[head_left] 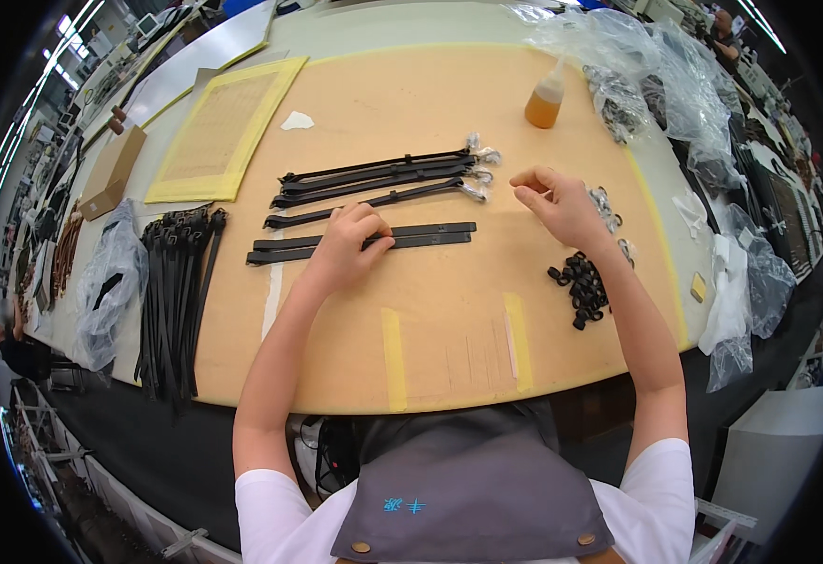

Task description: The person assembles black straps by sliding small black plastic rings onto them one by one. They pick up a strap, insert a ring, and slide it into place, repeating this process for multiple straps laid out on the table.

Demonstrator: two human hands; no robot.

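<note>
Two flat black straps [430, 233] lie side by side across the board. My left hand [346, 246] is on them, its fingers bent and closed at the upper surface near their middle. Beyond them, several finished-looking black belts [374, 179] lie in a row, with plastic-wrapped buckles [479, 169] at their right ends. My right hand [557, 202] hovers to the right of the belts, thumb and fingertips drawn together; whatever is between them is too small to see. Close to that forearm sit a pile of small black loops [581, 289] and some wrapped buckles [603, 207].
Black straps [172, 291] hang in a bundle over the table's left front edge, beside a plastic bag [111, 282] and a cardboard box [114, 172]. A yellow-edged panel [228, 132] lies far left. An amber-filled bottle [544, 99] and crumpled clear plastic [684, 85] are at the far right.
</note>
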